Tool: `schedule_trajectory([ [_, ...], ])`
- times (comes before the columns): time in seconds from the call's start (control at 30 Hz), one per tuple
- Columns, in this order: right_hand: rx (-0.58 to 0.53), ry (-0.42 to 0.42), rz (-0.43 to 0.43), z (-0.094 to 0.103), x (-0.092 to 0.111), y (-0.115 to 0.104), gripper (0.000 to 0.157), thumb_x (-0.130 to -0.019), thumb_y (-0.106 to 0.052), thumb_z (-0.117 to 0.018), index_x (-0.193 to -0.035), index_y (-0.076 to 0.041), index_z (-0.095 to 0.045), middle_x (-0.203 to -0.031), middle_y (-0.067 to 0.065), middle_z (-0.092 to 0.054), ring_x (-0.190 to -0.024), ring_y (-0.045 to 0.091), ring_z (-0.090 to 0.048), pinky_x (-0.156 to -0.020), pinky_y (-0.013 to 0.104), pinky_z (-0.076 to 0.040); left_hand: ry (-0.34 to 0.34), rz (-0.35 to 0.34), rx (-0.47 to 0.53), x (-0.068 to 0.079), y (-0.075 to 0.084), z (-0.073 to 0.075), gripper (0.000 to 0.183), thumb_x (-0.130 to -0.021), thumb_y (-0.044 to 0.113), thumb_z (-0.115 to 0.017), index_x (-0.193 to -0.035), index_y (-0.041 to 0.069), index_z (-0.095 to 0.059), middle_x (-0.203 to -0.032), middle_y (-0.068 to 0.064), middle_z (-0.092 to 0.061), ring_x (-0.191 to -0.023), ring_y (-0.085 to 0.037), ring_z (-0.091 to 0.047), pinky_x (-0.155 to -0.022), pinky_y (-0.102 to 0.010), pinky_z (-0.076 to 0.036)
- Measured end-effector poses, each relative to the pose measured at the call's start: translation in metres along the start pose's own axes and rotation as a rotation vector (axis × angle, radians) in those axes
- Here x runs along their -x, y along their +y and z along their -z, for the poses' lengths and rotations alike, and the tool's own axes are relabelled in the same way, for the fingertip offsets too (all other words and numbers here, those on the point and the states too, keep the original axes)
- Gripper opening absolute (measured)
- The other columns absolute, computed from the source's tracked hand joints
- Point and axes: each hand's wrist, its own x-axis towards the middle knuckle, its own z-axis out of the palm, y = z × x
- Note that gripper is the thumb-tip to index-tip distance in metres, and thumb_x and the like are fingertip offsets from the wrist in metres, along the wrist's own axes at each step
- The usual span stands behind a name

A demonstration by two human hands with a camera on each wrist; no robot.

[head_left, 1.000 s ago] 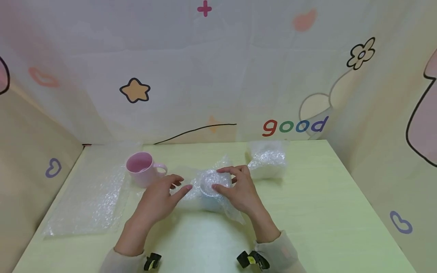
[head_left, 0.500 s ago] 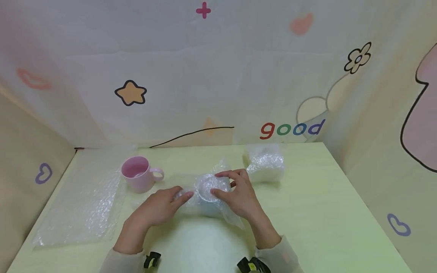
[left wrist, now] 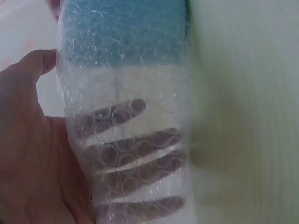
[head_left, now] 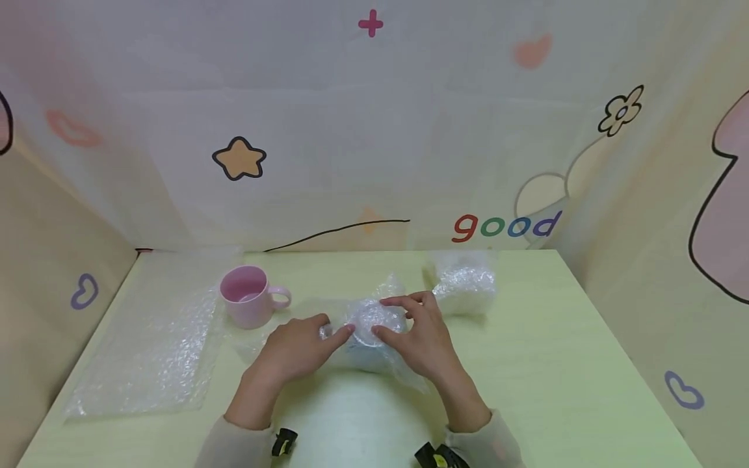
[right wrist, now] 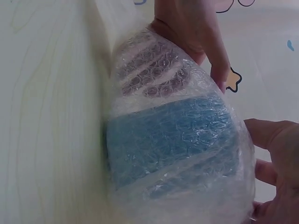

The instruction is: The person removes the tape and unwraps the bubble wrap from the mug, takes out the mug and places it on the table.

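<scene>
A light-blue cup (head_left: pixel 365 359) stands near the table's middle, round rim up, with bubble wrap (left wrist: pixel 161 86) around its side. My right hand (head_left: pixel 427 338) grips the wrapped cup from the right, thumb and index finger at the rim. From the left, my left hand (head_left: pixel 298 348) holds the loose end of the wrap. In the left wrist view its fingers (left wrist: pixel 140 148) show through the plastic behind that end, while the thumb is at the upper edge. The right wrist view shows the blue side (right wrist: pixel 168 140) through overlapping layers of wrap. Any handle on this cup is hidden.
Behind my left hand stands a pink mug (head_left: pixel 250 309), handle to the right. A flat bubble wrap sheet (head_left: pixel 146 344) covers the table's left side. At the back right sits a bubble-wrapped bundle (head_left: pixel 465 283). Printed cloth walls (head_left: pixel 316 136) enclose the table.
My left hand has come in to the right and taken hold of the wrap's loose end, bringing it closer to the cup. The right hand keeps its grip. The head view has shifted slightly.
</scene>
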Motion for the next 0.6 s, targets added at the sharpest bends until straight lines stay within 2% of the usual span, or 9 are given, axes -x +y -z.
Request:
schedule_trajectory([
  [0.17,0.096,0.068,0.110,0.000,0.005,-0.004,0.043,-0.081,-0.031,-0.089,-0.121,-0.020,-0.076,-0.130,0.009,-0.053,-0.118,0.029,-0.052,-0.090,0.042,-0.050,0.004,0.051,-0.001,0.001,0.009,-0.002,0.085,-0.094,0.080,-0.042,-0.141,0.013,-0.062,-0.131,-0.011,-0.072,-0.117,-0.037,-0.069,-0.095,-0.058,-0.052],
  [0.3,0.137,0.074,0.177,0.000,0.008,-0.006,0.044,-0.085,-0.028,-0.087,-0.124,-0.015,-0.073,-0.129,0.010,-0.055,-0.115,0.028,-0.054,-0.090,0.042,-0.051,0.009,0.060,-0.002,0.000,0.014,-0.004,0.085,-0.095,0.077,-0.041,-0.141,0.008,-0.061,-0.133,-0.014,-0.070,-0.117,-0.039,-0.068,-0.094,-0.058,-0.052],
  [0.47,0.118,0.026,0.168,0.003,0.010,-0.008,0.051,-0.088,-0.033,-0.083,-0.131,-0.012,-0.068,-0.133,0.013,-0.052,-0.122,0.030,-0.053,-0.097,0.046,-0.050,0.026,0.095,-0.010,-0.003,0.020,-0.003,0.086,-0.093,0.078,-0.045,-0.134,0.005,-0.065,-0.126,-0.015,-0.073,-0.101,-0.033,-0.071,-0.079,-0.049,-0.054],
  [0.6,0.113,0.003,0.141,0.005,0.014,-0.013,0.071,-0.077,-0.042,-0.091,-0.136,-0.011,-0.065,-0.138,0.014,-0.050,-0.123,0.032,-0.052,-0.099,0.046,-0.050,0.031,0.115,-0.008,-0.004,0.022,-0.001,0.088,-0.089,0.080,-0.050,-0.131,0.004,-0.066,-0.119,-0.015,-0.074,-0.088,-0.027,-0.069,-0.068,-0.042,-0.050],
])
